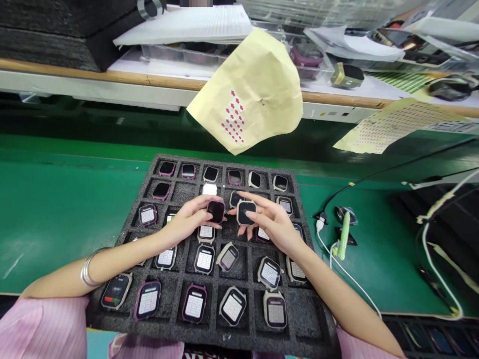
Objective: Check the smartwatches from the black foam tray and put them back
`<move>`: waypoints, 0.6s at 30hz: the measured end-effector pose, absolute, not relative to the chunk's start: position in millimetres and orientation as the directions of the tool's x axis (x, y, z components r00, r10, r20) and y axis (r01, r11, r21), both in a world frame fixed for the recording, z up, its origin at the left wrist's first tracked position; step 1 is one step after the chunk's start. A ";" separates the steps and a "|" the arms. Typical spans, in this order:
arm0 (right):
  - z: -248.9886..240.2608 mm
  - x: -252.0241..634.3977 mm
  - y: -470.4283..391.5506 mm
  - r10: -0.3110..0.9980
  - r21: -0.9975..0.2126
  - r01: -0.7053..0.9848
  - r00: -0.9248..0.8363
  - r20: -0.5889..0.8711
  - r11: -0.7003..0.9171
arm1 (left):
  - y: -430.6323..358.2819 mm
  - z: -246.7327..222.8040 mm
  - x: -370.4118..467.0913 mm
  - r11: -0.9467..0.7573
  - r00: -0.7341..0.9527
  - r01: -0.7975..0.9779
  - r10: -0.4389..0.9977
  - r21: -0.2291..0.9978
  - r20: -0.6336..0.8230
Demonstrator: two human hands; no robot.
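My left hand [192, 215] grips a purple-framed smartwatch case [216, 211] by its edges, its screen dark. In my right hand [271, 219] is a pale-framed smartwatch case [246, 213], also dark, with the thumb on its screen. The two watches are held side by side, a small gap between them. Below them lies a black foam tray [232, 339] divided into square pockets. Many pockets hold strapless smartwatches, such as a purple one [194, 303] and a pale one [232, 306]; several screens are lit with white lists. My hands hide some middle pockets.
The tray lies on a green work surface [67, 199]. A yellow sheet with red arrow stickers [258, 89] hangs from the shelf edge [149, 80]. Cables and a white plug [320, 224] lie right, near a light-green tool [344, 234]. Black foam blocks [48, 30] stand upper left.
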State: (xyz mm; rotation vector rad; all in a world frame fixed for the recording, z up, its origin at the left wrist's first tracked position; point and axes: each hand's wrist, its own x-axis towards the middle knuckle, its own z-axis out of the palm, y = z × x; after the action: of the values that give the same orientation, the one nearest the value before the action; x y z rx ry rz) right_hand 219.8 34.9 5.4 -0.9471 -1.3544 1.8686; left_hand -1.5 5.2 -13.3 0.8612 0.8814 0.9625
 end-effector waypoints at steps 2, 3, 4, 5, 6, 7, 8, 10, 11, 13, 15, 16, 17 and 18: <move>5.0 220.0 34.7 0.814 -0.960 -0.090 -0.555 -0.172 -0.264 | 5.3 -11.9 -1.5 0.322 0.306 -0.260 0.922 0.910 -0.239; 4.7 220.0 34.6 0.805 -0.959 -0.102 -0.571 -0.163 -0.266 | 5.3 -11.1 -1.4 0.316 0.295 -0.222 0.923 0.923 -0.245; 4.3 220.0 34.6 0.793 -0.956 -0.117 -0.590 -0.150 -0.268 | 5.4 -10.1 -1.3 0.305 0.283 -0.178 0.926 0.935 -0.249; 3.9 220.0 34.6 0.782 -0.954 -0.133 -0.609 -0.135 -0.268 | 5.3 -9.3 -1.1 0.293 0.270 -0.133 0.930 0.947 -0.249; 3.4 220.0 34.7 0.771 -0.953 -0.147 -0.626 -0.117 -0.264 | 5.2 -8.6 -1.0 0.279 0.261 -0.092 0.933 0.956 -0.247; 2.9 220.0 34.9 0.764 -0.954 -0.156 -0.638 -0.099 -0.254 | 5.0 -8.2 -1.0 0.264 0.257 -0.060 0.936 0.963 -0.241; 2.3 220.1 35.2 0.758 -0.957 -0.161 -0.647 -0.082 -0.241 | 4.7 -8.1 -1.2 0.247 0.259 -0.033 0.938 0.968 -0.230; 1.5 220.6 35.8 0.755 -0.964 -0.160 -0.653 -0.058 -0.213 | 3.6 -8.8 -2.1 0.204 0.276 0.009 0.940 0.979 -0.199; 1.3 220.9 36.0 0.755 -0.966 -0.156 -0.654 -0.053 -0.204 | 2.9 -9.5 -2.8 0.180 0.290 0.032 0.940 0.983 -0.182; 1.3 221.7 36.0 0.752 -0.968 -0.152 -0.657 -0.053 -0.200 | 1.5 -11.3 -4.4 0.135 0.315 0.082 0.936 0.987 -0.154; 1.7 222.3 35.6 0.741 -0.965 -0.157 -0.670 -0.052 -0.209 | 0.6 -13.4 -5.7 0.098 0.317 0.120 0.939 0.988 -0.131; 1.8 222.5 35.3 0.732 -0.963 -0.162 -0.679 -0.048 -0.213 | 0.5 -14.7 -6.2 0.083 0.307 0.132 0.944 0.988 -0.120; 1.8 222.6 35.1 0.724 -0.961 -0.169 -0.688 -0.043 -0.217 | 0.6 -16.0 -6.5 0.068 0.294 0.139 0.950 0.988 -0.107; 1.8 222.6 35.0 0.718 -0.960 -0.173 -0.695 -0.039 -0.220 | 0.8 -17.4 -6.6 0.053 0.283 0.144 0.955 0.988 -0.093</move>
State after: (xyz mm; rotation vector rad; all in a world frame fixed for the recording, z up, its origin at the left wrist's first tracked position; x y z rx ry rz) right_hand 222.6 35.0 1.8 -0.6604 -1.4511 1.9645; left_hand -6.6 0.8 -17.4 1.3755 1.1181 0.8705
